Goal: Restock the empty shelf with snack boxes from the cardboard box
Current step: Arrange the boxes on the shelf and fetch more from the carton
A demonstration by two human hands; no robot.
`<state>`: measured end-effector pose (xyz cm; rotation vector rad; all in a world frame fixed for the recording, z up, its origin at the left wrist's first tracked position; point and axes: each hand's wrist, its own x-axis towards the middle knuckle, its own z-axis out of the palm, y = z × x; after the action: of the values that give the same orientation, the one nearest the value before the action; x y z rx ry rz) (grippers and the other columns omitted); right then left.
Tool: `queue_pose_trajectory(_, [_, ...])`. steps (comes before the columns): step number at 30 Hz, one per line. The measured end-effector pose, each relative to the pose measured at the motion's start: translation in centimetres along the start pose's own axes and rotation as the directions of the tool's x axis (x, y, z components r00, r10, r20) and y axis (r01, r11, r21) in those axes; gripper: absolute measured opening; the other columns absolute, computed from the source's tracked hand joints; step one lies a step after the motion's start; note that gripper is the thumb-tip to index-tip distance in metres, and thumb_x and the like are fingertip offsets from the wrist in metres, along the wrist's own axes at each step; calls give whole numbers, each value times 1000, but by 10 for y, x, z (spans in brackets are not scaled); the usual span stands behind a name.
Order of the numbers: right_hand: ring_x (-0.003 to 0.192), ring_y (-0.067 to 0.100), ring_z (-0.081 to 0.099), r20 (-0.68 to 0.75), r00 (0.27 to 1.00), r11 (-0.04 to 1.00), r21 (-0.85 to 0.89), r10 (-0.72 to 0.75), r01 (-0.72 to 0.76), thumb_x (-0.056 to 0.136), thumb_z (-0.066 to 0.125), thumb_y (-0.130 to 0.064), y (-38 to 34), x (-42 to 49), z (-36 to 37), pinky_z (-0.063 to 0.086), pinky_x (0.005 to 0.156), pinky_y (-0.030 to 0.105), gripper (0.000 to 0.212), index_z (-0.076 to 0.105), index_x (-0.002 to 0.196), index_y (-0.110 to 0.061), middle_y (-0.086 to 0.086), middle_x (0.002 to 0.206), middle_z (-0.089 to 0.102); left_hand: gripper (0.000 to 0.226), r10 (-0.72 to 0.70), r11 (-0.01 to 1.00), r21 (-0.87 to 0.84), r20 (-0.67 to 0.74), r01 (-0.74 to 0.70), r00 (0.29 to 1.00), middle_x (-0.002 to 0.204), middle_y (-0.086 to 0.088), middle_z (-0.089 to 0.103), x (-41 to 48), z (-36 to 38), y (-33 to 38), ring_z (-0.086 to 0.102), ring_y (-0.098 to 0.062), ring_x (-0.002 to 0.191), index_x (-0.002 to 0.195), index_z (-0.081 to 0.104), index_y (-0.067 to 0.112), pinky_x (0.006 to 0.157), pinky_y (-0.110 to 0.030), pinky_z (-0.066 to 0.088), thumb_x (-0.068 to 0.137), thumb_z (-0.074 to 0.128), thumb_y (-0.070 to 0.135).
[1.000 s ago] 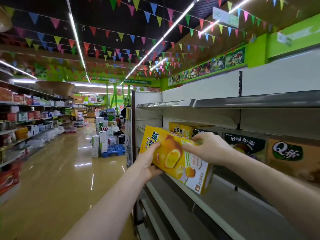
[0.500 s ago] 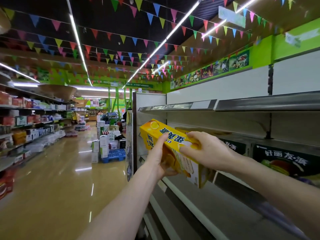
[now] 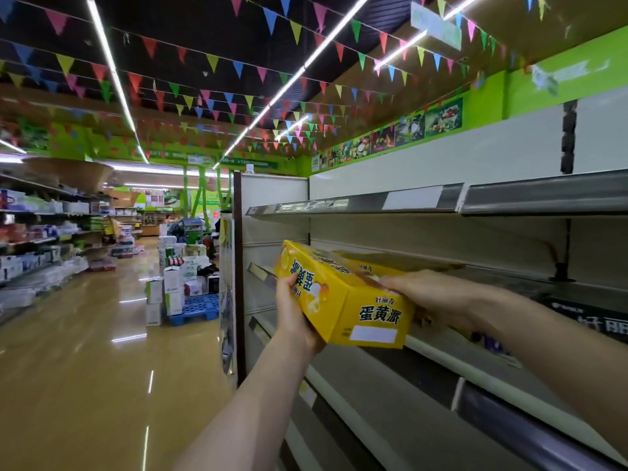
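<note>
Turned since a second ago: the snack box [image 3: 343,294], then tilted with its picture face to us, now lies flat with its end panel toward us and has come closer to the shelf.

Item, snack box: yellow carton, held in the air at the front lip of the middle shelf [image 3: 455,351], not yet resting on it. Its long side points in toward the back wall.

Item, left hand [image 3: 292,311]: grips the near left corner, thumb up on the side face; what lies beneath the box we cannot tell.

Item, right hand [image 3: 438,297]: fingers [image 3: 394,282] curled over the top right edge, pinching the carton against the palm.

Item, second yellow box [image 3: 390,263]: on the same shelf, just behind the held one.

Item, dark box [image 3: 584,321]: further right on that shelf.

Item, upper shelf [image 3: 373,202]: overhead, with nothing showing on it from here.

Item, blue pallet [image 3: 195,309]: down the aisle, stacked with cartons, well apart.

Handling note, as we judge it: we should keep the carton level, set its far end on the board first, then slide it back until it meets its neighbour squarely. We ease the right hand off the top only once the weight is on the shelf. The printed end panel should finish facing the aisle, flush with the lip.
</note>
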<state>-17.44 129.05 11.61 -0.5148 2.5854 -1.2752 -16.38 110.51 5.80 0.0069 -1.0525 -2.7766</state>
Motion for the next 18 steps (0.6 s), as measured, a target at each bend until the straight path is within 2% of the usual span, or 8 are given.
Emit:
queue_pose_trajectory(3, [93, 27, 65, 82, 995, 976, 204, 55, -71, 90, 52, -56, 2, 22, 14, 51, 87, 47, 41, 61, 110, -22, 8, 98, 70, 53, -38, 999, 37, 94, 35, 995, 121, -18, 66, 28, -15, 4, 62, -40, 105, 122, 66, 18, 78, -47, 55, 90, 40, 52])
queue_pose_trajectory(6, [92, 25, 69, 81, 995, 966, 249, 52, -71, 92, 55, -49, -3, 39, 26, 52, 90, 47, 34, 61, 111, -22, 6, 97, 75, 55, -131, 984, 139, 117, 114, 984, 108, -21, 70, 48, -22, 9, 70, -37, 83, 120, 66, 12, 63, -41, 58, 91, 37, 49])
queue_pose_trajectory(8, [98, 26, 69, 62, 996, 971, 230, 59, -72, 90, 59, -48, -8, 54, 32, 50, 95, 50, 37, 59, 118, -23, 6, 103, 74, 50, -176, 968, 196, 93, 156, 980, 104, -22, 71, 67, -30, 18, 70, -36, 82, 114, 67, 9, 69, -40, 57, 91, 37, 43])
queue_pose_trajectory(10, [100, 28, 69, 27, 998, 965, 256, 51, -56, 86, 67, -43, -11, 68, 34, 49, 97, 51, 42, 58, 121, -21, 7, 105, 74, 45, -204, 957, 227, 80, 181, 976, 113, -20, 69, 88, -36, 30, 65, -35, 95, 111, 64, 11, 83, -43, 52, 88, 42, 41])
queue_pose_trajectory(13, [92, 28, 72, -61, 996, 962, 271, 62, -43, 83, 71, -34, -16, 80, 34, 53, 92, 48, 40, 60, 116, -16, 9, 99, 75, 39, -216, 935, 303, 81, 183, 973, 81, -12, 67, 112, -42, 44, 63, -30, 84, 96, 60, 10, 81, -50, 47, 87, 49, 47])
queue_pose_trajectory(15, [88, 27, 72, -133, 988, 965, 258, 83, -47, 84, 71, -36, -19, 87, 41, 54, 90, 47, 36, 62, 113, -16, 7, 94, 76, 41, -279, 896, 390, 122, 212, 953, 62, -7, 63, 120, -42, 48, 61, -27, 73, 91, 61, 12, 89, -53, 42, 89, 50, 51])
queue_pose_trajectory(17, [87, 26, 72, -214, 970, 963, 265, 114, -54, 87, 67, -38, -19, 97, 51, 54, 90, 46, 33, 63, 111, -15, 7, 92, 76, 42, -390, 820, 511, 167, 259, 905, 76, -10, 73, 123, -41, 49, 66, -28, 78, 102, 66, 14, 92, -48, 45, 88, 54, 51])
queue_pose_trajectory(18, [89, 26, 71, -244, 960, 963, 260, 134, -69, 89, 64, -41, -19, 100, 57, 54, 90, 46, 33, 63, 110, -16, 7, 93, 75, 43, -438, 772, 575, 172, 271, 882, 87, -12, 75, 123, -41, 50, 68, -28, 83, 109, 66, 15, 86, -43, 49, 87, 57, 50])
